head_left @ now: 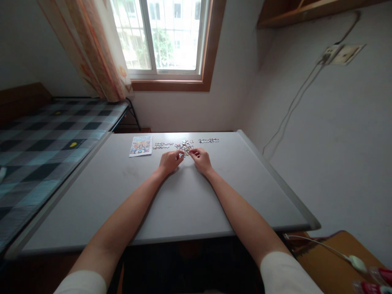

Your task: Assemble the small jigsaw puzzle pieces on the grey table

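Observation:
A loose pile of small jigsaw pieces (184, 144) lies toward the far side of the white table. My left hand (170, 160) is at the pile's near left edge, thumb and fingers pinched on what looks like a jigsaw piece. From the right, my right hand (201, 158) pinches at the same spot, its fingertips close to the left ones. The pieces between the fingers are tiny and partly covered. Rows of sorted jigsaw pieces (162, 145) lie left of the pile, and another group of pieces (208, 140) lies to its right.
A printed picture sheet (141, 146) lies flat left of the pieces. The white table (245, 192) has a raised grey rim. A bed with a checked cover (67, 122) stands along the left. On the right are a wall with cables and a wooden stool (333, 253).

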Tool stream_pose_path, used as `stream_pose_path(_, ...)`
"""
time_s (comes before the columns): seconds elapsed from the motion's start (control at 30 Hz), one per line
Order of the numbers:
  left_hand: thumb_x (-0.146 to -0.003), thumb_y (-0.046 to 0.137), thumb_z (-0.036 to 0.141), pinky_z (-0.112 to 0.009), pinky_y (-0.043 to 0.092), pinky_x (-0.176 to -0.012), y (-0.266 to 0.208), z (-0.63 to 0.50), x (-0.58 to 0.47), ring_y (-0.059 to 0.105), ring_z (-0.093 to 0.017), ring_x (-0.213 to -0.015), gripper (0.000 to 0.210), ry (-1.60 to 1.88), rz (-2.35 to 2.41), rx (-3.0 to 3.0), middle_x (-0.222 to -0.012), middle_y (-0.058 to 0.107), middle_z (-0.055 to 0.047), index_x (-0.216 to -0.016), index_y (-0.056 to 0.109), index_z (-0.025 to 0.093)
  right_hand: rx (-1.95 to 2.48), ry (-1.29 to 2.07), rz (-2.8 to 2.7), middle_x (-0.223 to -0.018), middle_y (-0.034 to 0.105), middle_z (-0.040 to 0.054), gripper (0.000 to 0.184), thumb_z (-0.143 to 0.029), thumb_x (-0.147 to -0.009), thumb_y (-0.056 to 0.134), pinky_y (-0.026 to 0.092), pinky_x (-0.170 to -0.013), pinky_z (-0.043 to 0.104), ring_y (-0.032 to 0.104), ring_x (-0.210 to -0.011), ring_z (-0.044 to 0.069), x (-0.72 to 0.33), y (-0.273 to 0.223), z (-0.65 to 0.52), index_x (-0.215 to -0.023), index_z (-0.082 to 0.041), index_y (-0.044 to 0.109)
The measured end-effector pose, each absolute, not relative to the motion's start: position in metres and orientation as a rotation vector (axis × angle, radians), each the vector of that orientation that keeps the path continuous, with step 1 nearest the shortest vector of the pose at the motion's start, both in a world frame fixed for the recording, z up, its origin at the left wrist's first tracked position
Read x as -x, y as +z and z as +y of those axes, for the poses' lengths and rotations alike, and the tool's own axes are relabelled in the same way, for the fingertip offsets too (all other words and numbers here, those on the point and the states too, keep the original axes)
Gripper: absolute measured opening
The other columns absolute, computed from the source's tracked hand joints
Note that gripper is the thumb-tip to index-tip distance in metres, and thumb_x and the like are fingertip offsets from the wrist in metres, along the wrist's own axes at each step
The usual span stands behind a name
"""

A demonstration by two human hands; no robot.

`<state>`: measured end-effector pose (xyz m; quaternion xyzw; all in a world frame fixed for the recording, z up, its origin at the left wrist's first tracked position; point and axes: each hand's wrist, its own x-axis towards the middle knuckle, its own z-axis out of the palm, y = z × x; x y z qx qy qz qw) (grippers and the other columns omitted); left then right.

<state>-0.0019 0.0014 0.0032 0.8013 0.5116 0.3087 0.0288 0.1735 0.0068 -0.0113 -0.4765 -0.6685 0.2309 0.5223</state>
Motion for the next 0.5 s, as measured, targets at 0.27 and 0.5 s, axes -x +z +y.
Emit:
stream_pose_path(0.27,-0.089,0.047,0.038,-0.022,0.036,-0.058,0.0066,-0.0009,0.0012,0.057,-0.012,-0.058,0.028,0.931,1.620,-2.473,-0.065,0.065,0.000,-0.095,0.070,0.023,1.154,0.567,-1.604,-0.084,0.065,0.0049,0.020,-0.035,-0.078,0.060,0.049,-0.064,0.027,0.056,-0.063,0.012,-0.1727,-0.0094,0.0046,-0.080,-0.017,0.068)
stream_pose_path(0.5,-0.090,0.047,0.038,-0.022,0.035,-0.057,0.0055,0.0004,0.0014,0.057,-0.013,-0.059,0.029,0.924,1.635,-2.478,-0.066,0.066,0.000,-0.097,0.070,0.024,1.176,0.584,-1.581,-0.085,0.066,0.0057,0.022,-0.037,-0.077,0.062,0.049,-0.064,0.027,0.056,-0.062,0.012,-0.1728,-0.0080,0.0040,-0.081,-0.016,0.067)
